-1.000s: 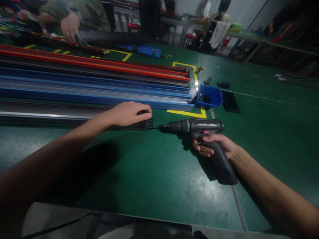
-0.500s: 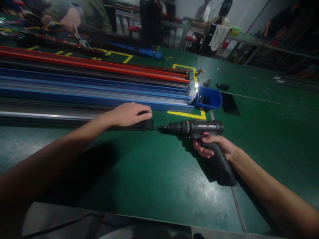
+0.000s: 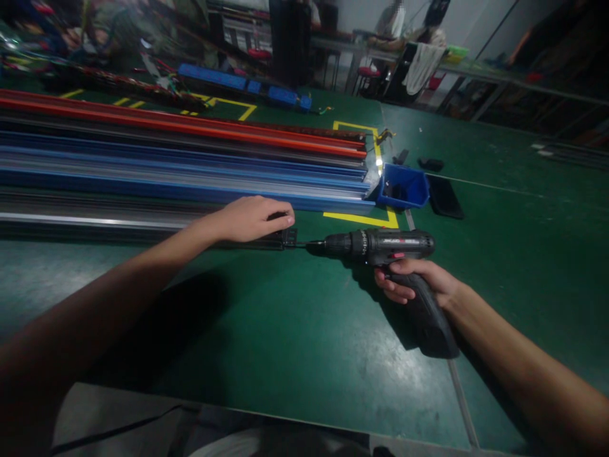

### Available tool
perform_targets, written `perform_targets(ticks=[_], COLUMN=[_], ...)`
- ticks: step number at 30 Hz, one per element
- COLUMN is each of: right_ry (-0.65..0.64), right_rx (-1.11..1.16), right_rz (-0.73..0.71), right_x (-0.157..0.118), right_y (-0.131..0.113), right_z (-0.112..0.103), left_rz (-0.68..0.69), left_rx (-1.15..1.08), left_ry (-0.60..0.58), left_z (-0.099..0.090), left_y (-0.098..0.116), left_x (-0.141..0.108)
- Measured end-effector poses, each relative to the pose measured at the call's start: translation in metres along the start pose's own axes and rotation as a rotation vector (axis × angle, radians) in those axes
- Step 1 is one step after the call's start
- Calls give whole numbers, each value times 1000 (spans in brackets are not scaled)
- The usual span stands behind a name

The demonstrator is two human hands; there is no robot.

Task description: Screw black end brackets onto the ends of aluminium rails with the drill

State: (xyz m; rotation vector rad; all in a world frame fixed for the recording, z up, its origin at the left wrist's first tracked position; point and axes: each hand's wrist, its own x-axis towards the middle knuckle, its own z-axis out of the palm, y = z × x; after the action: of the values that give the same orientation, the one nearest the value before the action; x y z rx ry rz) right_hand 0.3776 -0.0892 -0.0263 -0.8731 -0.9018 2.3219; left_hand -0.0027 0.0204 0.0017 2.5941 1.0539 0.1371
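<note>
My right hand [image 3: 419,279] is wrapped round the grip of a black power drill [image 3: 380,246], which points left. The drill's bit reaches a small black end piece [image 3: 290,238] at the right end of a dark metal profile [image 3: 95,221]. My left hand [image 3: 257,218] lies over that profile just behind the end piece, its fingers bent round the profile's end. Its far fingers are hidden.
Blue profiles [image 3: 190,179] and red profiles [image 3: 190,124] lie behind the dark one. A blue bin [image 3: 404,187] stands at their right ends, beside a black flat tray [image 3: 445,197]. Wire bundles [image 3: 114,81] and another person are at the back left.
The view has shifted slightly, moving most things a little to the right. At the back left, the other person's hand has moved, and more of a long blue part shows. My hands keep their hold.
</note>
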Motion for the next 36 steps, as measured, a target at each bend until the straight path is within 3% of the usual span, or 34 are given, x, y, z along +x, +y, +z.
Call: perform_targets(ticks=[36], right_ry=[-11], right_rx=[28], right_rz=[19], right_x=[0], right_y=[0], right_z=[-2], left_rz=[-29], left_rx=[-3], left_ry=[-4], left_z=[1], left_y=[-1], left_x=[0])
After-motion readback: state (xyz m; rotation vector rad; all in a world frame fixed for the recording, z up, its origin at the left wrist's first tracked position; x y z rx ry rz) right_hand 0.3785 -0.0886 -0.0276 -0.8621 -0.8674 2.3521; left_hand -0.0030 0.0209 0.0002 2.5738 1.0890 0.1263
